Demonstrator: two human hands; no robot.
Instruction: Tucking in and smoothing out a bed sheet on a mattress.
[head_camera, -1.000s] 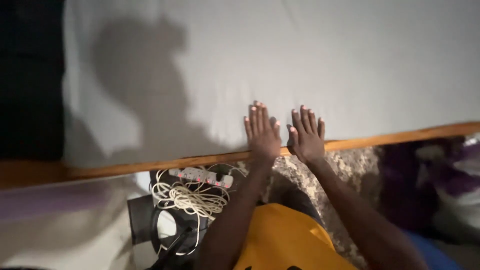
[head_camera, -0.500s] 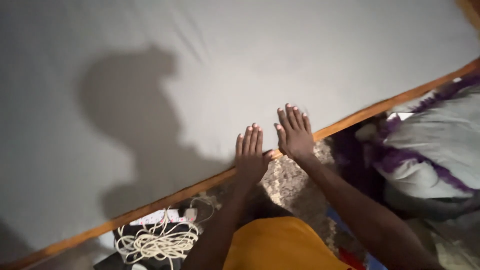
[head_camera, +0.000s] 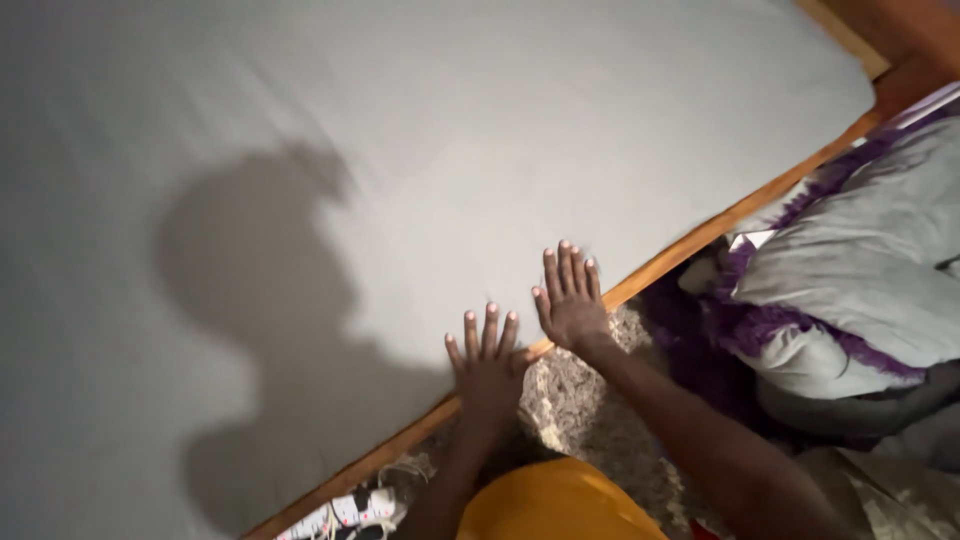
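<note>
1. Sheet (head_camera: 520, 130), pale grey, covers the mattress out to its near edge, along the wooden bed rail (head_camera: 690, 240).
2. Left hand (head_camera: 487, 365) lies flat on the sheet at that edge, fingers spread, gripping nothing.
3. Right hand (head_camera: 570, 300) lies flat just beside it, likewise open.
4. Purple-trimmed bedding (head_camera: 850, 270) lies piled beyond the rail, near the bed's right corner.

Looked like a home bedroom: a wooden-framed bed (head_camera: 690, 245) under a smooth grey sheet (head_camera: 520, 130), a rumpled grey-and-purple duvet (head_camera: 860, 270) beside it (power strip (head_camera: 345, 512) on the floor).
</note>
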